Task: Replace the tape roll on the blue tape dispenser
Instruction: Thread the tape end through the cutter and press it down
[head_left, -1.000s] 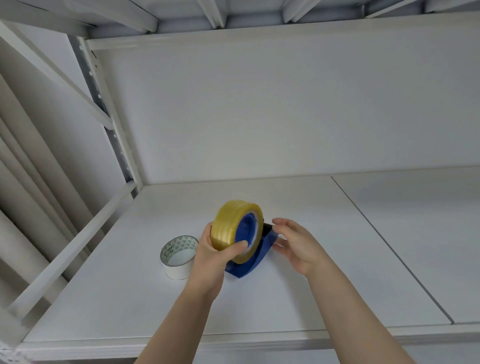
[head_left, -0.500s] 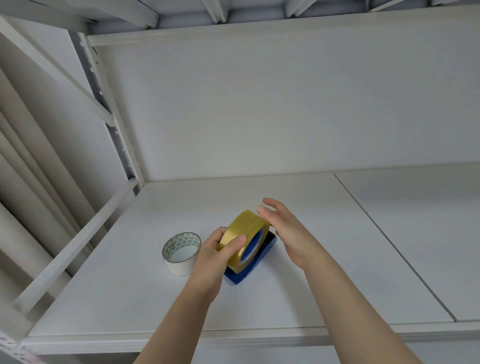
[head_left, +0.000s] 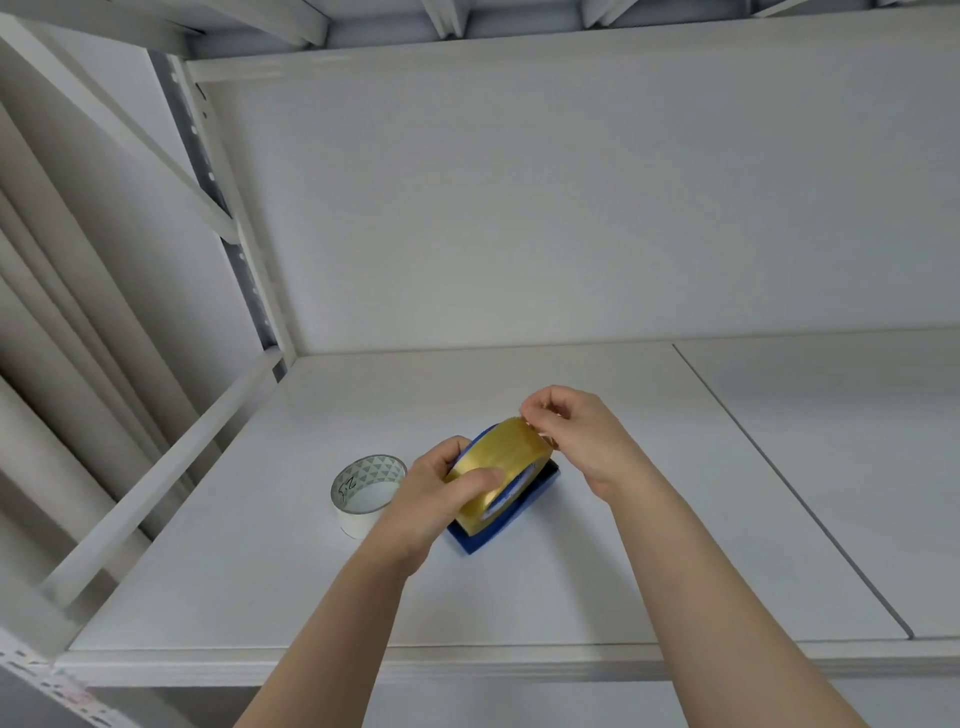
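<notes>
We see a white shelf (head_left: 597, 582) with bare board toward its front edge and right of a seam. Near its middle sits the blue tape dispenser (head_left: 511, 525), the yellow tape roll (head_left: 496, 467) seated in it. Our left hand (head_left: 436, 499) grips the roll's near side, fingers closed round it. Our right hand (head_left: 576, 436) pinches the roll's top edge. A white patterned tape roll (head_left: 366, 491) stands just left, apart.

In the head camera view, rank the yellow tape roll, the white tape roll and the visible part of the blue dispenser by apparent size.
1. yellow tape roll
2. white tape roll, somewhat smaller
3. blue dispenser, mostly hidden behind the yellow roll
</notes>
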